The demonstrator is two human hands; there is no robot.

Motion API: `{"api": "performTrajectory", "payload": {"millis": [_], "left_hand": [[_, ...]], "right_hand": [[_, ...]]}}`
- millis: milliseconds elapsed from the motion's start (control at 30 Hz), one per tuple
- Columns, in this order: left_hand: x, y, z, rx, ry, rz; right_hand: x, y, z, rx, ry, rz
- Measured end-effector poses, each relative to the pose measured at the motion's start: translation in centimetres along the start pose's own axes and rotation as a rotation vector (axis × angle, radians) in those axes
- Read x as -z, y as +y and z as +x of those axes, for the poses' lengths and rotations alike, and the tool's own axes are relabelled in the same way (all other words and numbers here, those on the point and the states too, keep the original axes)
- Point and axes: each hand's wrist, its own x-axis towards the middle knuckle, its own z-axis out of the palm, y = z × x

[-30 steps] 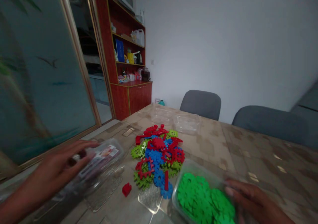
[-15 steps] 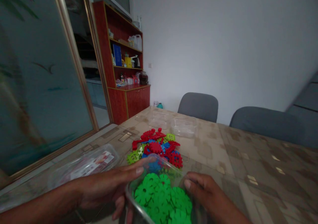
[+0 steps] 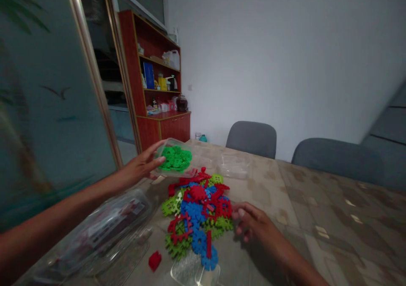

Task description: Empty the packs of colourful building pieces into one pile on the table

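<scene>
My left hand point(image 3: 149, 161) grips the left side of a clear plastic container point(image 3: 187, 174), raised over the far left of the table. Green flower-shaped plastic pieces point(image 3: 176, 158) lie inside it. A heap of red, blue and lime-green building pieces point(image 3: 193, 210) spreads over the middle of the table. At its right edge is my right hand point(image 3: 249, 220), fingers loosely curled and apart, with nothing visible in them. One small red piece point(image 3: 154, 260) lies by itself near the front.
Clear containers point(image 3: 234, 166) stand behind the heap. To the left lies a clear plastic package point(image 3: 114, 222) with a label. Grey chairs point(image 3: 252, 139) line the far side of the table point(image 3: 304, 218). A red-brown cabinet point(image 3: 174, 127) stands beyond, beside a glass door.
The container of green pieces has moved from close in front of me to the far left, in my left hand. My right hand has let go of it, uncovering the heap.
</scene>
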Motion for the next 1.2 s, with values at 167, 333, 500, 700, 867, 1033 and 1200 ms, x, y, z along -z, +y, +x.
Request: {"api": "performTrajectory", "payload": {"millis": [167, 333, 500, 700, 867, 1033, 1200], "left_hand": [[-0.8, -3.5, 1.1, -0.101, -0.026, 0.235], [-1.7, -4.0, 0.3, -0.258, -0.013, 0.512], [-2.5, -3.2, -1.2, -0.347, -0.055, 0.570], [-2.2, -3.3, -2.0, -0.477, -0.028, 0.652], [-2.8, -3.1, -1.7, -0.454, 0.005, 0.489], [-5.5, -2.2, -1.5, -0.267, -0.082, 0.126], [-8.6, -1.3, -1.9, -0.018, -0.304, -0.134]], "right_hand": [[0.1, 1.2, 0.7, -0.011, 0.016, 0.012], [0.2, 2.8, 1.2, -0.023, 0.023, 0.034], [0.0, 3.0, 1.2, -0.006, 0.024, 0.001], [-0.3, 2.2, 1.5, 0.064, 0.047, -0.086], [-0.4, 0.7, 1.7, 0.186, 0.123, -0.192], [0.9, -1.4, 1.3, 0.531, 0.303, -0.651], [3.7, -1.6, 0.1, 0.687, 0.199, -1.045]]}}
